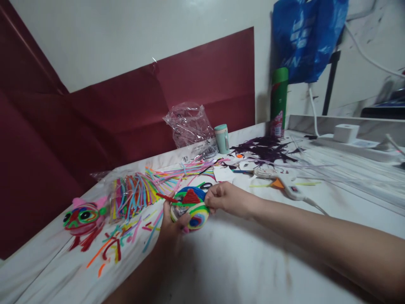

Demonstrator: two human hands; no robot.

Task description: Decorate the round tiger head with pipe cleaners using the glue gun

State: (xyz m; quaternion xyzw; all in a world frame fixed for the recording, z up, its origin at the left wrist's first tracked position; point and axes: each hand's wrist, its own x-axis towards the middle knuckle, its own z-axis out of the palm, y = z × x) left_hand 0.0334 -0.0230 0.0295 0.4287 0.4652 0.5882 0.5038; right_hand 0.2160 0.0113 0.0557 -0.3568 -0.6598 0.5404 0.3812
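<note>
1. Your left hand point(173, 223) is gripping the colourful round piece point(198, 210) from its left side, the thumb lying across its front, just above the counter point(240, 261).
2. Your right hand point(221, 197) is pinching at the piece's right edge, thumb and fingers drawn together; whether a small strip is also sitting between them, you cannot tell.
3. The piece is showing a red triangle point(191, 197) near its top, and a red strip point(166, 197) is sticking out to the left.
4. Left of your hands, cut snippets point(116, 245) are lying scattered, and a second colourful figure point(85, 217) is resting beyond them at the far left.
5. Behind your left hand, a bundle of coloured strips point(134, 196) is lying partly in clear plastic.
6. To the right, beyond your right forearm, a white glue gun point(291, 190) is resting.
7. Farther back, purple scraps point(265, 150) are spreading beside a pale green cup point(222, 140).
8. Along the wall, a crumpled clear bag point(190, 124) and a green can point(279, 99) are standing; a blue bag point(308, 40) is hanging above.
</note>
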